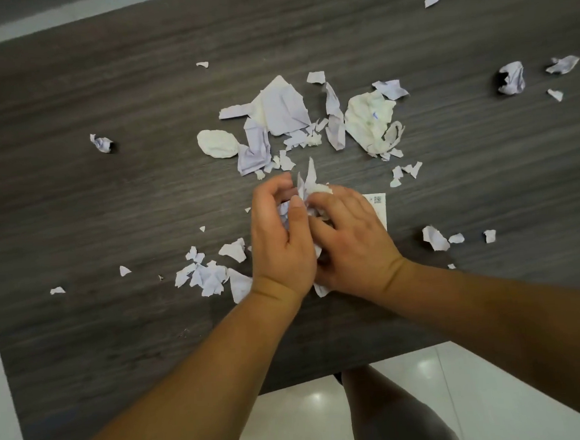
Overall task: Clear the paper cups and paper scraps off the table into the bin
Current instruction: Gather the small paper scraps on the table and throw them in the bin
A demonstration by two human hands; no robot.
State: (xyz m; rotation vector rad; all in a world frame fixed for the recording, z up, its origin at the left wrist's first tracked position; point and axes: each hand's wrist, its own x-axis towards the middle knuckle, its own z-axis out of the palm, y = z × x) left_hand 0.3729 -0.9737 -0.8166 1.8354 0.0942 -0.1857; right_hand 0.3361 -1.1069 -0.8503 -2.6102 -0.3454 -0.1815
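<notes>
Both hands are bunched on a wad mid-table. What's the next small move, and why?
Probably sweep the near scraps by the left hand into the wad that it and the right hand cup. They lie closest, much paper is still spread over the table, and no bin is in view.

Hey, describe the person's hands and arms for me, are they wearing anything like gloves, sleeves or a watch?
Both arms are bare right up to the edge of the picture, with no sleeves showing. The left hand and the right hand have no gloves. No watch, bracelet or ring shows on the sides facing the camera. The fingernails look short and unpainted where visible.
</notes>
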